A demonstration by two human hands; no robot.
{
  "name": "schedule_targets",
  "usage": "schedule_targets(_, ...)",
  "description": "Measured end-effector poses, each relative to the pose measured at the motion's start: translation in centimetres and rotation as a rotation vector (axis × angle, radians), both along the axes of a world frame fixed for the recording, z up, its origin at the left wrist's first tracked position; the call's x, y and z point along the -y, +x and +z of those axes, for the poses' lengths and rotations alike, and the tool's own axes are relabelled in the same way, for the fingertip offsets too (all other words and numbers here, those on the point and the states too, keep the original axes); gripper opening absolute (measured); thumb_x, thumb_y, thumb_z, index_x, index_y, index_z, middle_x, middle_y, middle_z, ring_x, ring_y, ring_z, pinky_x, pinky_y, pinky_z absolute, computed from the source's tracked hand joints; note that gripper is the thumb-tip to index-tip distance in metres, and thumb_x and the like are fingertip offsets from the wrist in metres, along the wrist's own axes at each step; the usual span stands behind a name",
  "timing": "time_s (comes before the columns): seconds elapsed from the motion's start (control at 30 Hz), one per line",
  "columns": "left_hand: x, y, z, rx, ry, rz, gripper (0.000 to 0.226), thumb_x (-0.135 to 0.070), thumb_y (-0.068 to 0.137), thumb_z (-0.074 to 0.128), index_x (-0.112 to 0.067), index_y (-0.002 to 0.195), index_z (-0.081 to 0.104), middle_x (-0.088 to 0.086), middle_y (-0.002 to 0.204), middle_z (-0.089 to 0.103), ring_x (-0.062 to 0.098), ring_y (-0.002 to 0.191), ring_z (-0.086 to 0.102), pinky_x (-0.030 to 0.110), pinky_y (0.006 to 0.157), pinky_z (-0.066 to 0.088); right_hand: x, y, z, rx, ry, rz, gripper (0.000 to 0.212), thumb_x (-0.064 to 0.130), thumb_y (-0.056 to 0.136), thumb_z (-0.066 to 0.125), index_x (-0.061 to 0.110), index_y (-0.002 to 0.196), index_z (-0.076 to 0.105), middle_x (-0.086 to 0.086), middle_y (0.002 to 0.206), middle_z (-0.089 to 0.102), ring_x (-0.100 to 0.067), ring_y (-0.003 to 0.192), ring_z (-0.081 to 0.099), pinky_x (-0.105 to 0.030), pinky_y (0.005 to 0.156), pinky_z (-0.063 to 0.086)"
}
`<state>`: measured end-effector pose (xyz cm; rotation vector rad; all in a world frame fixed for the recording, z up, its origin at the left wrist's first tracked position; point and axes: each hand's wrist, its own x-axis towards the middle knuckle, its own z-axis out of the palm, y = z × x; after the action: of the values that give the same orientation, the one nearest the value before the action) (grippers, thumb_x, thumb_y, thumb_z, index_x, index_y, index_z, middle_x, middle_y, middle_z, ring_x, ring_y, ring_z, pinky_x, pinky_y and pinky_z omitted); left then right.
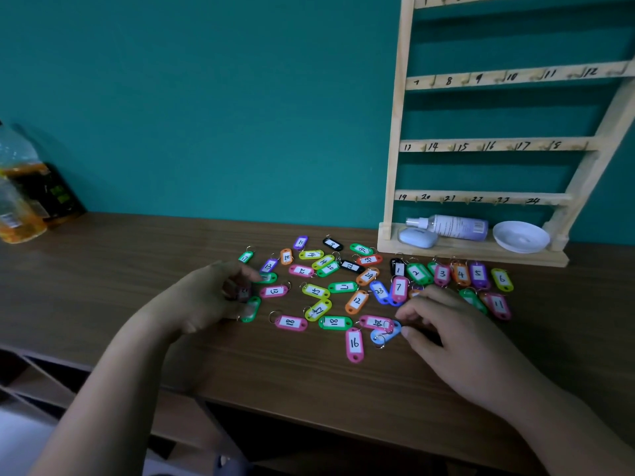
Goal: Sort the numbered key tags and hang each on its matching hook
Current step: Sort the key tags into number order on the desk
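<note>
Several coloured numbered key tags lie scattered on the brown table (144, 269). Tags 1 (398, 269) to 6 (502, 279) form a row in front of the wooden hook rack (395, 139), whose visible numbered hooks are all bare. My left hand (202, 297) is curled at the pile's left edge, its fingers pinching a small dark pink tag (242, 293). My right hand (450, 328) rests on the table with fingers spread, fingertips just beside a light blue tag (385, 333) and the pink 24 tag (376, 322), holding nothing. Part of a green tag (473, 299) is hidden behind it.
On the rack's base lie a spray bottle (450, 226), a white case (417, 237) and a white dish (520, 235). A plastic bottle of orange liquid (17, 201) and a dark box (60, 195) stand at the far left. The table's front edge runs below my forearms.
</note>
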<state>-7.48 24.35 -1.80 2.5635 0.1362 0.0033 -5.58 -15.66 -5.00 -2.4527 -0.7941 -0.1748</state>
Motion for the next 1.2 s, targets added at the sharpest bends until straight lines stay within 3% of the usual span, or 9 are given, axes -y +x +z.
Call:
schedule_targets(0.1,0.7,-0.1,0.4,0.001,-0.021,-0.06,0.034,-0.015,0.091,0.082,-0.043,0.107,0.07,-0.017,0.096,0.073,-0.013,0.083,0.065,0.006,0.07,0.047,0.0,0.0,0.1,-0.002,-0.007,-0.001,0.013,0.031,0.1,0.07,0.038,0.111,0.07,0.027,0.108,0.054,0.009,0.109,0.053,-0.01,0.086,0.043)
schedule_targets(0.2,0.8,0.0,0.3,0.086,-0.089,0.031,0.024,-0.02,0.094,0.077,-0.04,0.107,0.074,-0.017,0.096,0.074,0.0,0.089,0.069,0.027,0.082,0.055,0.0,0.0,0.2,-0.005,-0.017,-0.003,0.013,0.032,0.1,0.07,0.038,0.112,0.07,0.027,0.109,0.054,0.009,0.108,0.053,-0.012,0.086,0.044)
schedule_targets(0.3,1.0,0.0,0.4,0.222,-0.1,0.105,0.019,-0.022,0.098,0.071,-0.039,0.105,0.074,-0.016,0.099,0.075,0.004,0.091,0.07,0.03,0.078,0.057,0.0,-0.1,0.2,-0.008,-0.016,-0.008,0.013,0.032,0.1,0.07,0.037,0.112,0.07,0.027,0.109,0.054,0.01,0.108,0.052,-0.009,0.085,0.042)
schedule_targets(0.4,1.1,0.1,0.2,0.189,-0.058,0.097,0.018,-0.023,0.097,0.072,-0.04,0.104,0.073,-0.017,0.102,0.073,0.005,0.095,0.068,0.033,0.082,0.057,0.0,-0.1,0.2,-0.006,-0.018,-0.004,0.012,0.031,0.1,0.07,0.036,0.111,0.07,0.026,0.108,0.055,0.008,0.109,0.053,-0.01,0.086,0.043)
schedule_targets(0.6,2.9,0.7,-0.4,0.208,0.091,0.032,0.018,-0.026,0.093,0.079,-0.04,0.104,0.073,-0.018,0.104,0.059,0.002,0.096,0.059,0.017,0.076,0.041,0.0,0.0,0.2,-0.007,-0.019,-0.008,0.013,0.031,0.1,0.07,0.037,0.112,0.07,0.026,0.109,0.055,0.008,0.109,0.053,-0.01,0.085,0.043)
schedule_targets(0.77,4.4,0.9,-0.8,0.173,0.114,-0.012,0.012,-0.037,0.089,0.083,-0.039,0.099,0.075,-0.017,0.106,0.06,-0.002,0.092,0.058,0.007,0.074,0.038,-0.1,0.0,0.1,-0.007,-0.029,-0.007,0.013,0.033,0.1,0.069,0.039,0.111,0.069,0.027,0.109,0.054,0.009,0.109,0.052,-0.01,0.084,0.042)
schedule_targets(1.07,5.7,0.3,0.1,0.056,0.108,-0.056,0.01,-0.037,0.09,0.082,-0.041,0.092,0.072,-0.013,0.108,0.064,0.004,0.094,0.063,0.024,0.078,0.047,-0.1,0.2,-0.2,0.004,-0.022,-0.011,0.012,0.034,0.1,0.069,0.039,0.111,0.069,0.028,0.107,0.053,0.009,0.11,0.051,-0.011,0.084,0.043)
schedule_targets(1.2,5.9,0.4,0.2,0.062,0.136,-0.03,0.014,-0.035,0.088,0.083,-0.037,0.087,0.07,-0.013,0.104,0.062,0.003,0.091,0.061,0.02,0.069,0.04,-0.1,0.2,-0.2,0.004,-0.029,-0.009,0.013,0.035,0.1,0.068,0.04,0.112,0.068,0.029,0.108,0.052,0.009,0.11,0.051,-0.012,0.084,0.044)
